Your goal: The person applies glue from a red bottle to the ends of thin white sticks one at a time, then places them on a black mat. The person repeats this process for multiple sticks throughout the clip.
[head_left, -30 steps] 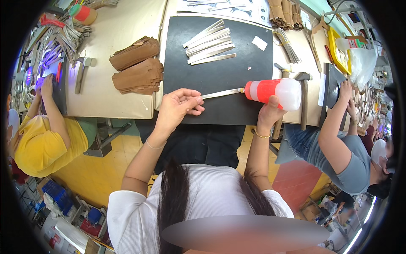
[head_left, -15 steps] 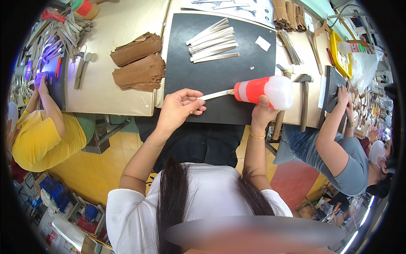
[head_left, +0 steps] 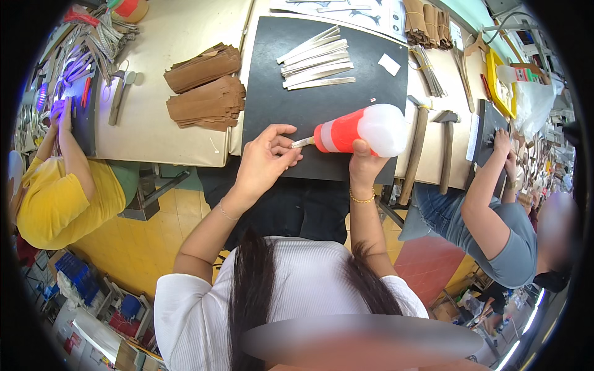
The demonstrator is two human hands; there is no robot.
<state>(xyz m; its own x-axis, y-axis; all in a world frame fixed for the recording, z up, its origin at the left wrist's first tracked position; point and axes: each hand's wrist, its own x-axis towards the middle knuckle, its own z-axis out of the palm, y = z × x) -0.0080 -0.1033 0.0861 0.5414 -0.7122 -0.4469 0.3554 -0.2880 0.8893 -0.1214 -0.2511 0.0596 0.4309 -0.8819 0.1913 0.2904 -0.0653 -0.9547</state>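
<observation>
My left hand [head_left: 261, 162] pinches the end of a thin pale strip [head_left: 301, 143] between thumb and fingers, above the front part of a black work mat [head_left: 281, 117]. My right hand [head_left: 366, 166] is wrapped round a red and whitish squeeze bottle [head_left: 348, 131], tipped on its side with its nozzle pointing left. The nozzle end lies on or just over the strip, close to my left fingertips; most of the strip is hidden behind the bottle. Several similar pale strips [head_left: 318, 62] lie fanned out at the back of the mat.
Two stacks of brown strips [head_left: 206, 102] lie left of the mat. To the right are two hammers [head_left: 447, 148], a tied bundle of thin strips [head_left: 429, 74] and a yellow tray [head_left: 500, 83]. A person in yellow [head_left: 71, 198] works at left, another in grey-blue [head_left: 495, 229] at right.
My right hand has moved the bottle left along the strip, so the nozzle is now near my left fingers. My left hand keeps its pinch on the strip.
</observation>
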